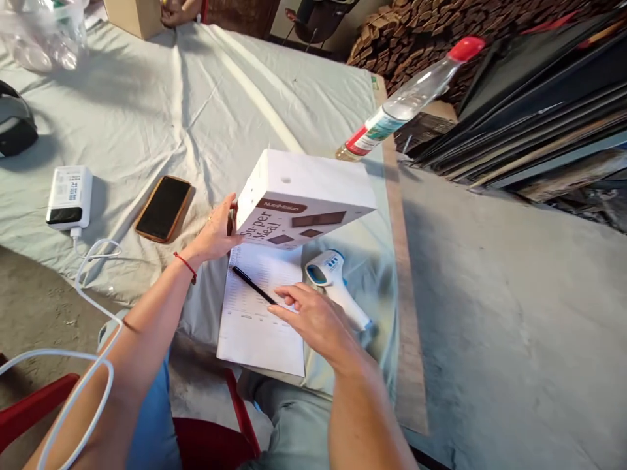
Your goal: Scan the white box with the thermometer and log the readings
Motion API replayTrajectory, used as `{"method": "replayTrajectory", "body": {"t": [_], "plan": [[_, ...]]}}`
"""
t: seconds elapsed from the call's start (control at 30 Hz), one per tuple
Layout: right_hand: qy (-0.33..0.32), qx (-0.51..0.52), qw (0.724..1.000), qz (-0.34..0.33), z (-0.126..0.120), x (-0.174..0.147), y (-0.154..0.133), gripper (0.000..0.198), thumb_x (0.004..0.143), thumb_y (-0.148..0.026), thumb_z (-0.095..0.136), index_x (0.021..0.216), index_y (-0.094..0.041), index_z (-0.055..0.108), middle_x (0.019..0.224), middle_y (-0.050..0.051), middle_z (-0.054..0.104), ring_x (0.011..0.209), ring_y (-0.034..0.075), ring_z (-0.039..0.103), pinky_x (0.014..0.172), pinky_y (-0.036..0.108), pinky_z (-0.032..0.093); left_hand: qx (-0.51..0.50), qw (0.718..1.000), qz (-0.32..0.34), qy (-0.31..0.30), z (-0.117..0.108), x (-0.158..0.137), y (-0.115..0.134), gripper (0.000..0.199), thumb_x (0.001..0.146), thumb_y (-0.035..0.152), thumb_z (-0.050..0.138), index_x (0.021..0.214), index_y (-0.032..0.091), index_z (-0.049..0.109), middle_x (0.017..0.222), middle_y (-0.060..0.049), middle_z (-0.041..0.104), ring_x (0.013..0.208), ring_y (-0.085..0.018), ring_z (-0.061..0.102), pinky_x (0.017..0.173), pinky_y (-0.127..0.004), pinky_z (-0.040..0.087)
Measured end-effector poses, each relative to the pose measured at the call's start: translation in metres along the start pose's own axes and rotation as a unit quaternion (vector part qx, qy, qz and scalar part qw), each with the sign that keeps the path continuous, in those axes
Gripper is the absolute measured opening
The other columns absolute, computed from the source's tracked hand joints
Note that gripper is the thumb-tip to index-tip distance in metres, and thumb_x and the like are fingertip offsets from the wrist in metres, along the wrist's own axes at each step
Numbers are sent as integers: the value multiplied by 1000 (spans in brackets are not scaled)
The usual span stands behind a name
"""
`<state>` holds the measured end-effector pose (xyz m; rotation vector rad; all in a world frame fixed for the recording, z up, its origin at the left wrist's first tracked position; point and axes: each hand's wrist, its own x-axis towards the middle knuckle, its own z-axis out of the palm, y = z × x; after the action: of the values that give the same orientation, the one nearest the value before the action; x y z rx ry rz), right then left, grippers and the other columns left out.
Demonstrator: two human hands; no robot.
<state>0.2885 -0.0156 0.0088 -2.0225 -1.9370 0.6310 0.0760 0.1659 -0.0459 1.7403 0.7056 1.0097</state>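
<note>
Before the white printed cardboard box (313, 183), the right hand (316, 320) is at a slim black pen (252, 284) on white paper (259, 343), grip unclear. The left hand (215, 232), unclenched, touches the box's left end; a shove could topple the red-capped plastic bottle (382, 127) beyond.

The left forearm (147, 320) slants up and inward across the near edge of the surface (235, 98), its left wrist (196, 253) nearly straight, and the left grip (215, 230) reaches forward with thumb and fingers parted, though how firmly they close is unclear. The right forearm (365, 398) rises over the near edge, close to the near right corner, leaning left; past the right wrist (349, 356), the right grip (316, 320) points left, back upward, thumb extended, fingers loosely bent.
</note>
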Motion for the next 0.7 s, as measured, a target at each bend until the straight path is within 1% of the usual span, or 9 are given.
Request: {"method": "replayTrajectory", "body": {"t": [0.13,0.2,0.27,0.33,0.4,0.47,0.57,0.63,0.7], "plan": [[202,-20,979,35,-9,4,27,45,80,-52,73,111,-20,71,110,11,65,96,27,63,89,41,50,-66,997,-36,13,4,-1,20,92,74,31,78,152,20,32,139,-18,52,125,-33,58,103,-50,53],[243,-69,962,104,-16,7,38,60,77,-49,77,126,-16,65,127,18,59,117,33,57,99,45,47,-104,993,-56,25,4,-2,33,86,76,38,78,146,19,31,133,-17,55,115,-29,63,92,-45,57],[189,-112,957,190,-22,10,43,68,77,-44,78,134,-12,59,134,22,55,124,37,53,101,46,46,-119,988,-83,51,4,-3,45,81,78,43,78,140,19,32,124,-15,61,107,-26,67,86,-41,58],[99,-128,957,241,-25,14,44,56,83,-41,73,130,-13,60,128,20,59,119,35,57,97,43,46,-109,985,-104,83,2,-3,54,76,79,49,77,134,18,35,115,-13,66,107,-27,68,83,-39,58],[52,-116,960,249,-25,17,44,39,89,-40,66,119,-16,64,118,16,63,110,31,61,89,37,47,-89,984,-121,91,0,-4,60,71,80,55,76,129,17,40,110,-13,71,106,-28,69,83,-40,58],[60,-75,967,236,-26,20,44,31,88,-40,65,110,-18,66,111,14,64,102,28,62,82,34,46,-77,985,-133,85,-2,-4,64,68,80,59,75,125,16,47,109,-14,73,104,-29,71,85,-43,58],[131,53,967,211,-27,19,42,34,81,-44,68,103,-18,65,103,12,65,88,24,61,74,33,45,-81,985,-132,79,-5,-3,65,69,79,62,76,126,16,54,112,-14,74,105,-31,71,90,-46,58],[164,187,952,176,-27,19,35,40,80,-54,66,99,-19,64,91,8,66,78,21,59,69,31,45,-89,986,-122,74,-6,-2,65,70,79,62,76,129,17,57,114,-14,75,108,-32,71,92,-47,58],[161,338,920,120,-24,19,22,48,81,-65,63,94,-19,63,79,4,63,69,18,57,65,30,44,-87,987,-114,71,-6,-2,65,69,78,62,77,129,18,60,115,-13,75,111,-33,70,94,-47,58]]}}
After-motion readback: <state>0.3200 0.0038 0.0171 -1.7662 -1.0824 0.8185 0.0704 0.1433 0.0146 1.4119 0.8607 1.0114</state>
